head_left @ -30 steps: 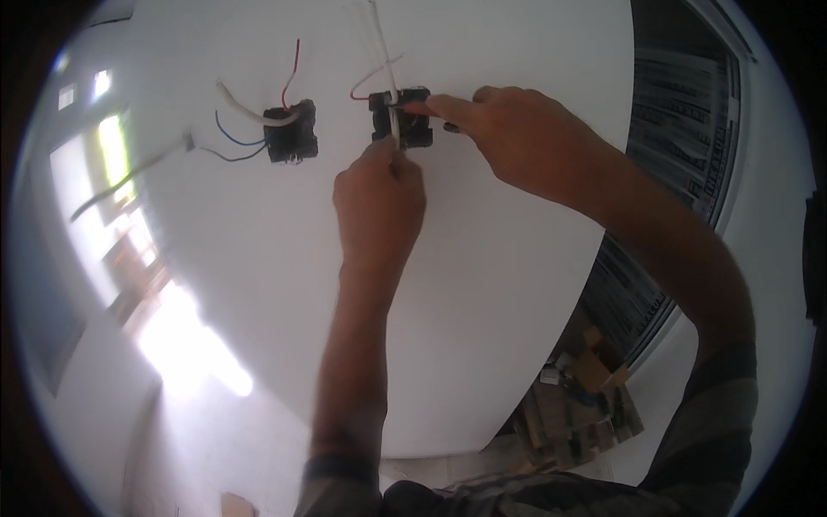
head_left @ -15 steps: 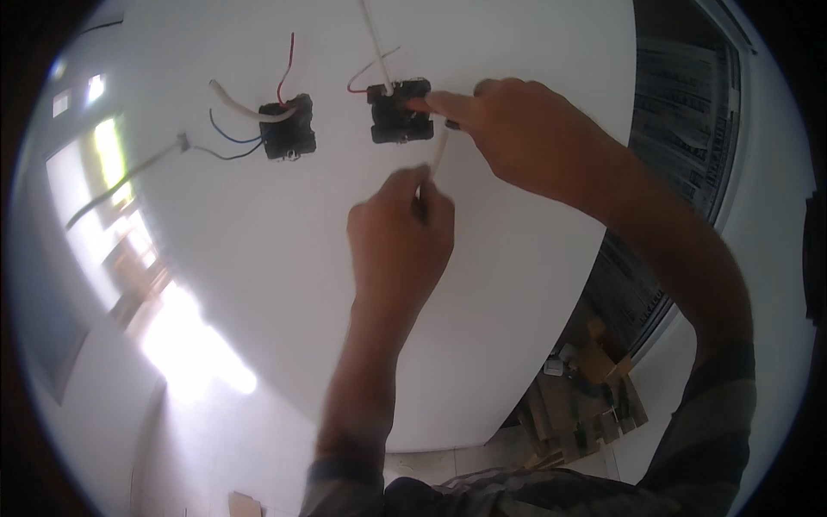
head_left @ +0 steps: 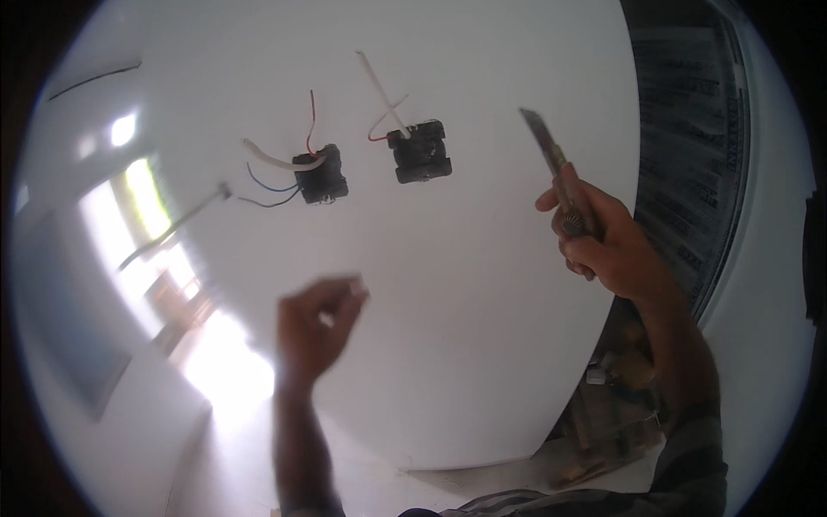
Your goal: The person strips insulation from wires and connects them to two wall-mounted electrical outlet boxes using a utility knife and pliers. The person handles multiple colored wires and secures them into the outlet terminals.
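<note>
My right hand (head_left: pixel 607 237) grips a utility knife (head_left: pixel 573 202) with its blade out, pointing up and to the left, well right of the black boxes. My left hand (head_left: pixel 314 327) is low in the middle, fingertips pinched together. A small white piece (head_left: pixel 359 289) shows at those fingertips, blurred by motion. On the white surface sits a black square electrical box (head_left: pixel 422 152), with a white cable and a red wire at its top left. Left of it is another black electrical box (head_left: pixel 323 177), with a thick white cable and red, blue and dark wires. Neither hand touches the boxes.
A grey cable (head_left: pixel 177 228) hangs at the left near bright window light. A dark wire (head_left: pixel 95 79) is at the upper left. Right of the white surface (head_left: pixel 482 345) stands a dark framed panel (head_left: pixel 689 129). Clutter (head_left: pixel 607 414) lies at the lower right.
Both hands have left the right-hand box: my right hand went right, showing the knife, and my left went down and left. The pale strip below that box is gone.
</note>
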A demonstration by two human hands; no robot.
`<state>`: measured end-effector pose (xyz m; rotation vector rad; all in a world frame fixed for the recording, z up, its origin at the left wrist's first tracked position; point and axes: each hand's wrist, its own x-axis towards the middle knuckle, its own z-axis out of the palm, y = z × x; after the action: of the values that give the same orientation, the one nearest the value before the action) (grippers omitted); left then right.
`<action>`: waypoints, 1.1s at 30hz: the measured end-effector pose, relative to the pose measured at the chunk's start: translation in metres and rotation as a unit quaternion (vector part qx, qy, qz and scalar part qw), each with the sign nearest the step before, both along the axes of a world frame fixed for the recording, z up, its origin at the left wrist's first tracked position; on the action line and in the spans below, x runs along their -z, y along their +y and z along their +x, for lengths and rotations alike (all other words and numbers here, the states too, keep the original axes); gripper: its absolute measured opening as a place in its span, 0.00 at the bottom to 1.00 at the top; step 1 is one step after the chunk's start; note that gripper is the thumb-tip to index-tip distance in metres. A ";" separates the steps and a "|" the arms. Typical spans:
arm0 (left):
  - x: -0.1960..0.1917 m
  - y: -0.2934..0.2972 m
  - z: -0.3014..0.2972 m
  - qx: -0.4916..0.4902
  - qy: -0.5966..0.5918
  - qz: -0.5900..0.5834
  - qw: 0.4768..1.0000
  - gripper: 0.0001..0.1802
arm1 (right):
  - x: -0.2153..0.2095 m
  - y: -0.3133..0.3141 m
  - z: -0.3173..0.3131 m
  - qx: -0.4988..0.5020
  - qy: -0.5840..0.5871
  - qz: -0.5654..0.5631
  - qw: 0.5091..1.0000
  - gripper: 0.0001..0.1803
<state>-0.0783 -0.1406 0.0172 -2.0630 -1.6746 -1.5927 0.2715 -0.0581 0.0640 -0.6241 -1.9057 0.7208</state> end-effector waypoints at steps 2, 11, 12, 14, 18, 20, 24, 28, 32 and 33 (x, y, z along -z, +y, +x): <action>-0.048 0.014 0.008 0.027 -0.059 0.113 0.992 0.17 | -0.001 0.010 -0.012 -0.020 0.034 0.008 0.999 0.12; -0.167 0.081 0.044 0.165 -0.125 0.188 0.960 0.21 | -0.067 0.027 -0.104 -0.028 0.190 0.068 0.979 0.11; -0.166 0.082 0.046 0.167 -0.122 0.181 0.961 0.21 | -0.072 0.035 -0.112 -0.015 0.194 0.105 0.975 0.11; -0.165 0.081 0.048 0.167 -0.107 0.173 0.965 0.21 | -0.083 0.039 -0.123 -0.011 0.196 0.150 0.969 0.11; -0.154 0.073 0.051 0.148 -0.063 0.173 0.972 0.19 | -0.097 0.038 -0.131 -0.030 0.191 0.173 0.966 0.12; -0.147 0.069 0.052 0.157 -0.060 0.182 0.969 0.18 | -0.098 0.036 -0.131 -0.026 0.181 0.180 0.967 0.12; -0.130 0.068 0.049 0.185 -0.085 0.197 0.959 0.16 | -0.089 0.033 -0.132 -0.010 0.156 0.205 0.966 0.11; -0.121 0.066 0.049 0.181 -0.096 0.200 0.958 0.16 | -0.080 0.039 -0.133 -0.005 0.146 0.257 0.955 0.11; -0.115 0.064 0.051 0.159 -0.082 0.216 0.960 0.14 | -0.074 0.040 -0.139 -0.024 0.176 0.284 0.942 0.09; -0.114 0.065 0.052 0.153 -0.074 0.227 0.959 0.14 | -0.073 0.042 -0.142 -0.021 0.190 0.310 0.931 0.09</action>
<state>-0.0268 -0.0757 0.1308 -2.0609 -0.9161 -2.0294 0.1295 -0.0165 0.1371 -0.0368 -1.6526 0.2068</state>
